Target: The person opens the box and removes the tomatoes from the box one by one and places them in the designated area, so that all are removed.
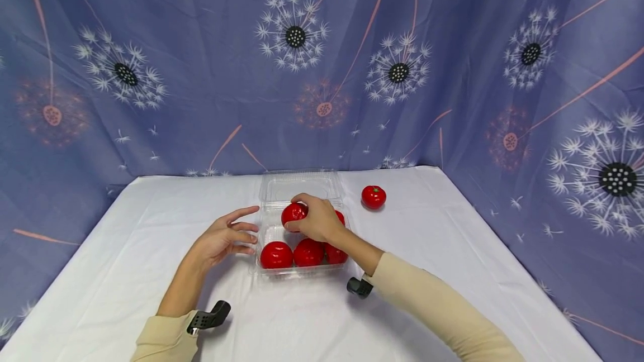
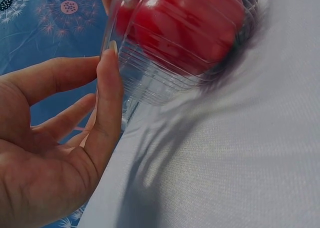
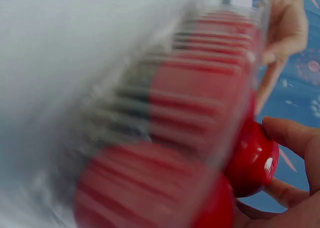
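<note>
My right hand (image 1: 320, 219) grips a red tomato (image 1: 293, 214) over the back part of a clear plastic clamshell box (image 1: 273, 233). In the right wrist view the fingers curl round that tomato (image 3: 252, 160), beside the ribbed box wall. Along the front of the box sit a left tomato (image 1: 276, 255), a middle tomato (image 1: 308, 253) and a right tomato (image 1: 335, 255). Another tomato (image 1: 340, 216) at the back right is mostly hidden by my right hand. My left hand (image 1: 221, 241) is at the box's left side, fingers spread, fingertips (image 2: 109, 55) right at its rim.
The box's clear lid (image 1: 302, 187) lies folded back behind it. A loose tomato (image 1: 374, 198) with a green top stands on the white tablecloth (image 1: 432, 261), to the right of the lid. A blue dandelion-print curtain (image 1: 216, 71) hangs behind the table and along its sides.
</note>
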Demonstrator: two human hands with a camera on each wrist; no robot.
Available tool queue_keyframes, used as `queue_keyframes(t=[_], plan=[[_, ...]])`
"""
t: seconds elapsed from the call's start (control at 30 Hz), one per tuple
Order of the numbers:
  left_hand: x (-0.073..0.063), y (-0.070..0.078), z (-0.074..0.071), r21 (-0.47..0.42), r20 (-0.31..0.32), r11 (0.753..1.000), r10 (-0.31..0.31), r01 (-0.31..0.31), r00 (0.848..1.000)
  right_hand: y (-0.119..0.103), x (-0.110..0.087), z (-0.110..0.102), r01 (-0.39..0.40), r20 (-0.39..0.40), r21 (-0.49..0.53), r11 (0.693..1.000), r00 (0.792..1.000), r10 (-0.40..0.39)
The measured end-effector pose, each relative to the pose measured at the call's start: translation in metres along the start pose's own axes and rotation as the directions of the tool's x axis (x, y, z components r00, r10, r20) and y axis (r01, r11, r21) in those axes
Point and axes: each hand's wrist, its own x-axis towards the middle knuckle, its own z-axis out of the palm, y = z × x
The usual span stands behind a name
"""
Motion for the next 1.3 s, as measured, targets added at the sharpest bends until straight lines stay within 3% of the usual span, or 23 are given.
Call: queue_keyframes(t=[0.23, 0.4, 0.63, 1.03, 1.3], plan=[[0.0, 0.001, -0.001, -0.006, 0.01, 1.0, 0.014, -0.014, 1.0, -0.002, 0.003, -0.03, -0.031, -0.063, 0.104, 0.994, 0.997, 0.037], [-0.002, 0.001, 0.0, -0.008, 0.024, 1.0, 0.021, -0.021, 0.999, 0.003, 0.003, -0.05, -0.03, -0.081, 0.083, 0.996, 0.996, 0.037], [-0.003, 0.001, 0.001, -0.011, 0.023, 1.0, 0.018, -0.018, 1.0, 0.023, -0.001, -0.07, 0.004, -0.105, 0.085, 0.996, 0.994, 0.005], [-0.001, -0.002, -0.001, -0.016, 0.012, 1.0, 0.007, -0.007, 1.0, 0.053, -0.009, -0.091, -0.105, -0.187, 0.112, 0.988, 0.975, 0.124], [0.0, -0.004, -0.002, -0.017, 0.014, 1.0, 0.016, -0.015, 1.0, 0.077, -0.014, -0.106, -0.1, -0.252, 0.129, 0.987, 0.959, 0.13]])
